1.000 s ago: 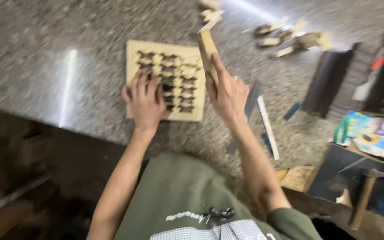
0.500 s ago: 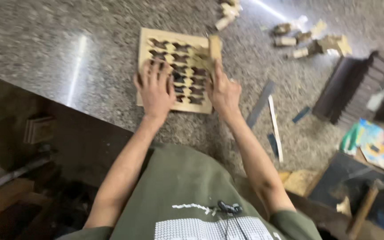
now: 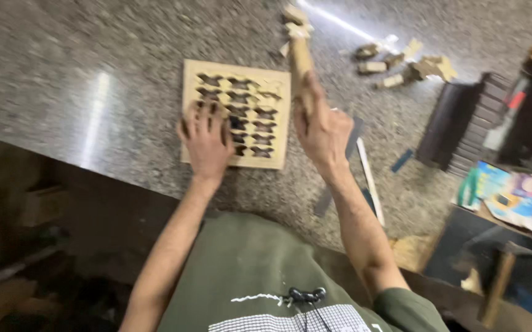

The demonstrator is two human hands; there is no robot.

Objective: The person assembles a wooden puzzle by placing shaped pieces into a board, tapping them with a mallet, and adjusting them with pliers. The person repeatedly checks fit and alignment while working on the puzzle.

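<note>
A square pale wooden panel [image 3: 278,86] with rows of dark cut-out shapes lies flat on a speckled grey stone slab [image 3: 93,67]. My left hand [image 3: 205,140] presses down on the panel's near left part, fingers spread. My right hand [image 3: 321,126] hovers by the panel's right edge, closed around a pale wooden stick [image 3: 301,58] that points away from me. The picture is blurred.
Small wooden offcuts [image 3: 404,64] lie scattered at the far right of the slab. A flat metal strip and a white strip [image 3: 370,181] lie right of my right arm. A dark ribbed block [image 3: 460,123] and colourful packets [image 3: 503,197] sit at the right edge.
My right hand has lifted off the panel's right edge with the stick raised again. My left hand stays pressed on the panel. The view has shifted slightly.
</note>
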